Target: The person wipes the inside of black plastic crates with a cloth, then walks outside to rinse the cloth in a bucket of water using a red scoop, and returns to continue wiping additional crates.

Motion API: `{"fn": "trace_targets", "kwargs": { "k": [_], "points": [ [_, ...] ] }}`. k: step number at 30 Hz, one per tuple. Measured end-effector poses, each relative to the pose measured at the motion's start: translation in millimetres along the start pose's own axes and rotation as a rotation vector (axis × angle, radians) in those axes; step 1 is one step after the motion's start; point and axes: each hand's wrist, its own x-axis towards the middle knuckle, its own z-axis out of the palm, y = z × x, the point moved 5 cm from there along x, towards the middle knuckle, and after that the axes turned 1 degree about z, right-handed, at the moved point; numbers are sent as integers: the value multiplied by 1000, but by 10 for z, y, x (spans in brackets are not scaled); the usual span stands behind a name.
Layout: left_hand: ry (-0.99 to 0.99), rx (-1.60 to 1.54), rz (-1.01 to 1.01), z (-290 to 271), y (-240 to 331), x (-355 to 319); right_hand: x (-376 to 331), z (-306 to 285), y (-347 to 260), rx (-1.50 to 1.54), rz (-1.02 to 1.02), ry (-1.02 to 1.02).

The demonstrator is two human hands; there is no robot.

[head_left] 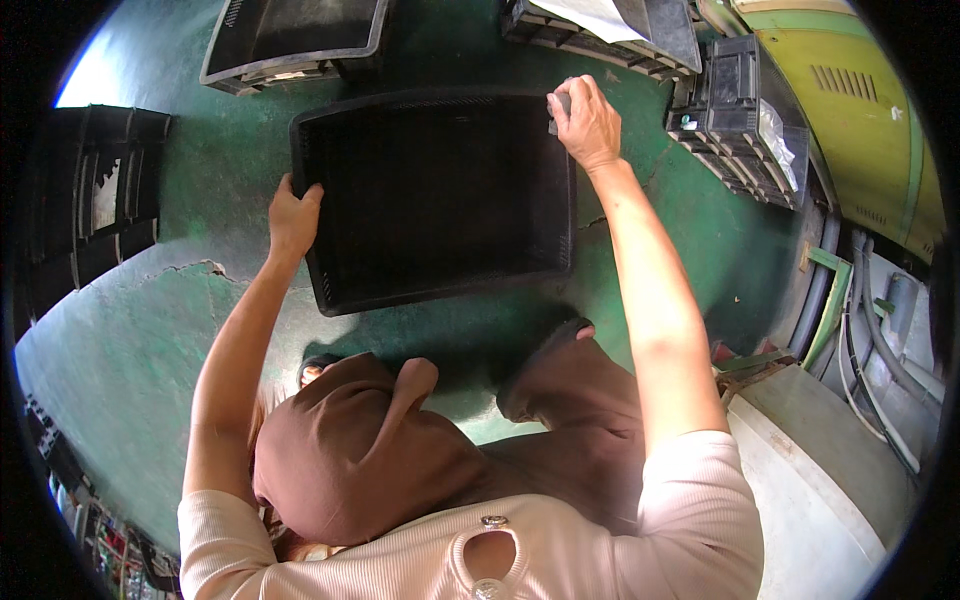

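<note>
All visible fingers (583,88) curled: left hand (294,219) gripping black crate (435,200) side, right hand (593,125) clutching grey piece (563,102)

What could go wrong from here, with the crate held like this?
The crate might tip or slip: the left hand grips only its left side. The small grey thing could fall from the right hand, which pinches it by the crate's far right corner. If dropped, the crate might catch the left foot.

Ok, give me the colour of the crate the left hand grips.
The crate is black; the head view, the only one, shows it.
</note>
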Motion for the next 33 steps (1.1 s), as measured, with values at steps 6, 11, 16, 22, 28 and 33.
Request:
{"fn": "trace_targets", "kwargs": {
  "k": [6,11,16,22,28,33],
  "points": [
    [92,-62,-38,-12,-61,-62,-1295,-272,-392,62,-27,-168],
    [146,76,114,78,177,12,-1819,-610,-540,138,112,-406],
    [321,363,629,-176,1005,-145,-1052,-859,-672,402,124,-545],
    [-743,-793,-81,-105,1481,-728,419,-1052,-1083,862,10,-307],
    [-797,-750,-128,-343,1411,-1020,706,-470,440,-257,84,-547],
    [-721,-592,-154,-640,1261,-1201,1097,-1257,706,361,88,343]
  ]
}}
